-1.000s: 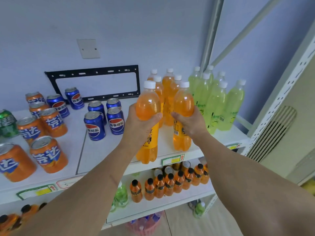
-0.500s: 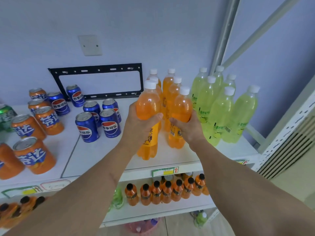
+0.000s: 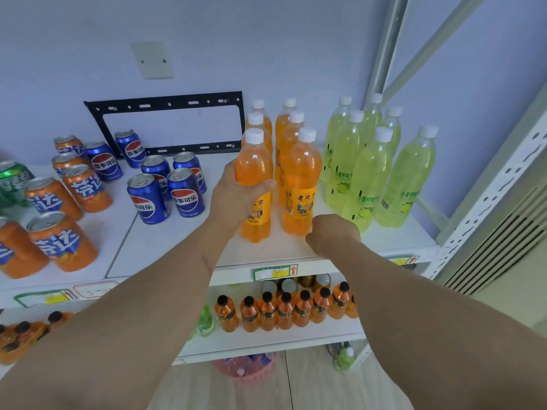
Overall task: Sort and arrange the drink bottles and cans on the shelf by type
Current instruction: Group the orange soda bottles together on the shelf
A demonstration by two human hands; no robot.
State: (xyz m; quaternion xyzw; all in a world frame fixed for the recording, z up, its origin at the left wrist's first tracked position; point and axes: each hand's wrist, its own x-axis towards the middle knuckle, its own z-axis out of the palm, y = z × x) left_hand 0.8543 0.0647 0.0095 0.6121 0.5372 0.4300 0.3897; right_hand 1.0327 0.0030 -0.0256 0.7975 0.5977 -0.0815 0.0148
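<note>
Head view looks down on the top shelf (image 3: pixel 266 250), where the left hand (image 3: pixel 236 193) is wrapped around the middle of an orange bottle (image 3: pixel 255 184), thumb across its front, the bottle upright with its base on the shelf. Just right of that hand stands a second orange bottle (image 3: pixel 300 184), free of any grip, at the front of a row of orange bottles (image 3: pixel 288 125) running back to the wall. The right hand (image 3: pixel 333 235) sits just in front of and below this second bottle, fingers loosely curled, holding nothing. Beyond the right hand stand the pale green bottles (image 3: pixel 367 173) in a cluster. To the left of the left hand stand blue cans (image 3: pixel 161 187), and farther left orange cans (image 3: pixel 62 241) and one green can (image 3: pixel 13 180). Below both hands, a lower shelf carries small black-capped orange bottles (image 3: pixel 284 309).
</note>
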